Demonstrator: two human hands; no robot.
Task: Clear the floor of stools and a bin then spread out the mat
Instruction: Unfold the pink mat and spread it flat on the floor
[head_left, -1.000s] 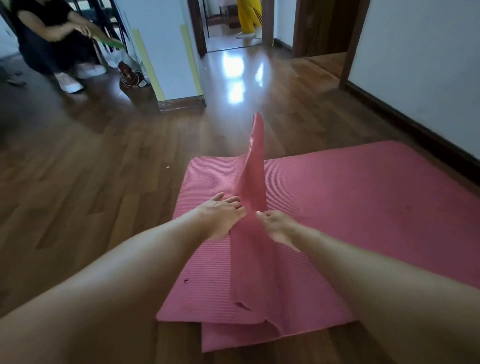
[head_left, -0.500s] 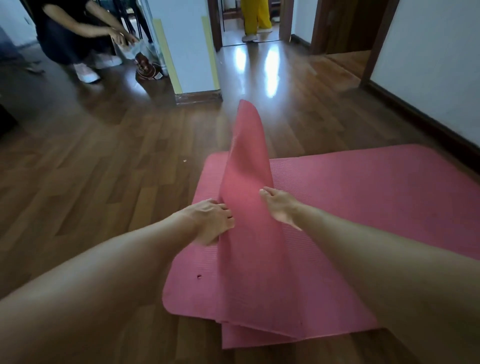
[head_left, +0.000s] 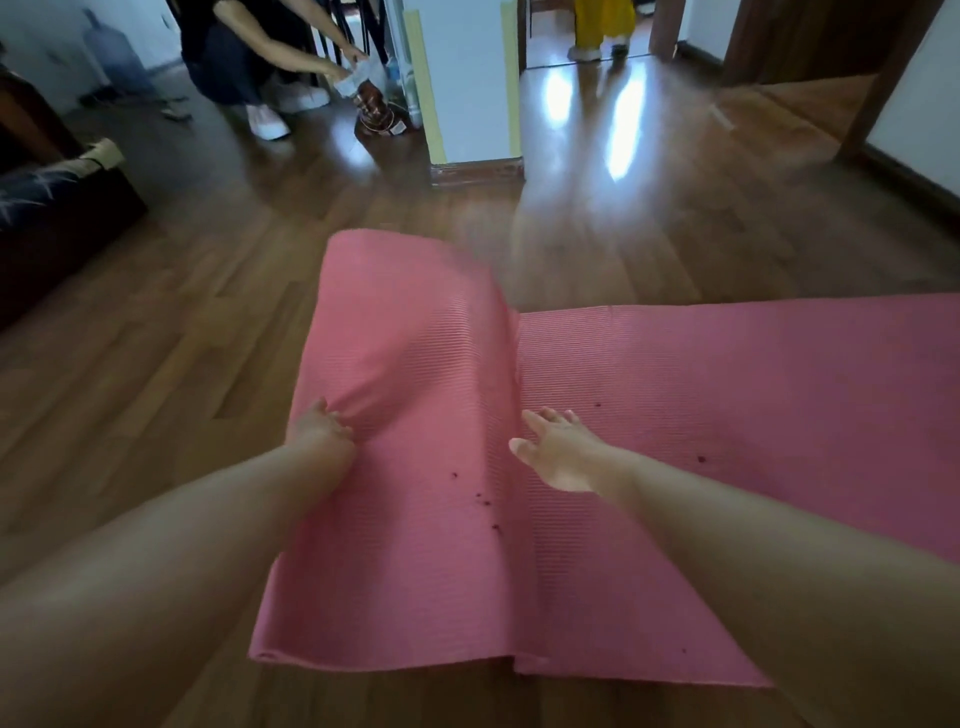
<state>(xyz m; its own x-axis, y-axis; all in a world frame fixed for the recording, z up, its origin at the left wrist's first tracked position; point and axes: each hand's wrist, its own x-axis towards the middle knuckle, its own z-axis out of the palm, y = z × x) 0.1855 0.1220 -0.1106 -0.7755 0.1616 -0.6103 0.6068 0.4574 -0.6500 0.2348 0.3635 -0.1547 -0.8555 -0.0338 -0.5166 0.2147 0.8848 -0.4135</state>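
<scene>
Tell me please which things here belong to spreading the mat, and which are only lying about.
For the job:
pink mat, partly unfolded
left hand, gripping its flap
right hand, open above it
wooden floor

Just about:
dark furniture at left
large bluish bottle
crouching person
person in yellow trousers

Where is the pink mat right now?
In the head view, the pink mat lies on the wooden floor, lower middle and right. The left hand grips its raised left flap, and the right hand is open beside the fold.
</scene>
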